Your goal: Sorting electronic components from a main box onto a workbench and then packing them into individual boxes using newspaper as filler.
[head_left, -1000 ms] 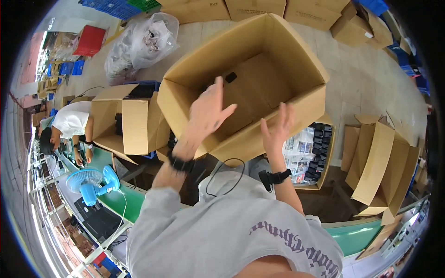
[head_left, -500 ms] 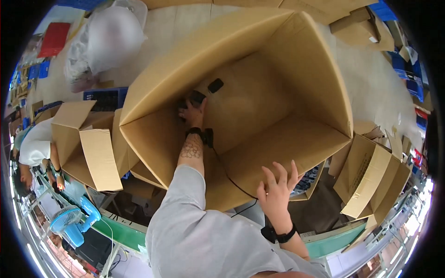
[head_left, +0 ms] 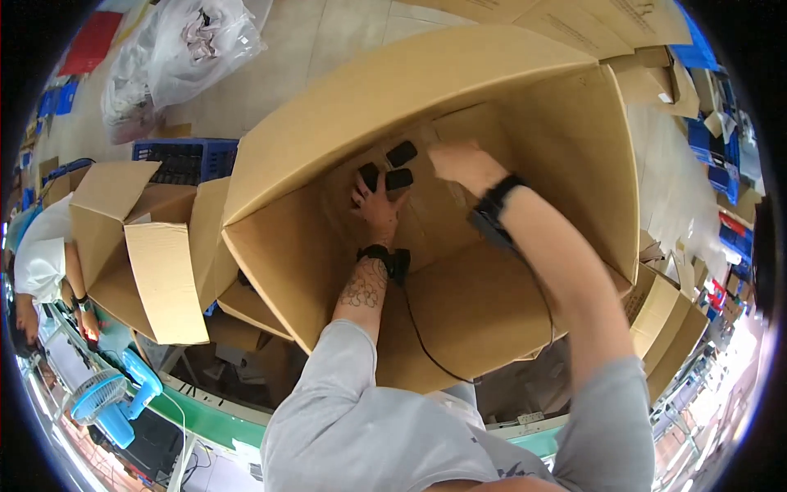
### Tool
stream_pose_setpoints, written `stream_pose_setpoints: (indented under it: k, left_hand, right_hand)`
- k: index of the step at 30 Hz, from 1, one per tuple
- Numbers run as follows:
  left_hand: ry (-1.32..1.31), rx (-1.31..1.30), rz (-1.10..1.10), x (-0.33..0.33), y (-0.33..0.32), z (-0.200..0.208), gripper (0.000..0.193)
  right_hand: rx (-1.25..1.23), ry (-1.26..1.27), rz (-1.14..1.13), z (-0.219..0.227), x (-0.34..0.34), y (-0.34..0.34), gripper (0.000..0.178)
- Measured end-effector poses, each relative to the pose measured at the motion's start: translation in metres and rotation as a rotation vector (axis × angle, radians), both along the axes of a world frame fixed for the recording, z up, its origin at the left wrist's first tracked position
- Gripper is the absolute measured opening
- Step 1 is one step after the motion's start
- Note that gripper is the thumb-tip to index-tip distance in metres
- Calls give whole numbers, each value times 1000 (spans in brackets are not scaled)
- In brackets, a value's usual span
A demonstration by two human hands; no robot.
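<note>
A large cardboard box (head_left: 246, 266) opens toward me. Deep inside it, my left hand (head_left: 379, 211) reaches down with fingers spread. Its fingertips touch a small black block (head_left: 369, 175), and a second black block (head_left: 399, 179) sits just beside them. Slightly farther off, a third black block (head_left: 402, 153) lies on the box bottom. My right hand (head_left: 466, 166) is also inside, to the right of the blocks; motion blurs its fingers, so any hold is unclear. Both wrists wear a black band with a small device, and a thin black cable (head_left: 422, 344) hangs between them.
Open cardboard boxes stand at left (head_left: 164, 279) and right (head_left: 668, 316). A blue crate (head_left: 215, 156) with dark parts and a clear plastic bag (head_left: 193, 57) lie beyond. A blue fan (head_left: 102, 402) is at lower left, near another person's arm (head_left: 75, 287).
My right hand has moved from outside the box's near edge into it, beside the blocks. Three black blocks now show grouped near my left hand, which stays inside the box. The view has shifted.
</note>
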State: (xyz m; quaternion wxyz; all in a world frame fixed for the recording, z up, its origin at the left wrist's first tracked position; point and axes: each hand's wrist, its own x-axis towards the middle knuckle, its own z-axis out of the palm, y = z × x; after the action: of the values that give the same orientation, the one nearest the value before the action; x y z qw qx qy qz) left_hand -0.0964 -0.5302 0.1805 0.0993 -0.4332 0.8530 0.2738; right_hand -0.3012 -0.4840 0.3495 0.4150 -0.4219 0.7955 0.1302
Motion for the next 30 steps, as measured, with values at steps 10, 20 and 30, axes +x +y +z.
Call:
stream_pose_setpoints:
  k: [10,20,30]
  left_hand:
    - [-88,9,-726,0,-68,-30,62]
    - [-101,1,-1040,30,-65,-38,47]
    - [197,-49,-730,22,-54,-17,51]
  right_hand:
    - [-209,136,-9,-173,41,16,60]
    - [-254,-2054,-1080,49,50,87,64]
    - [-1365,-1666,-1658,180,146,283,79]
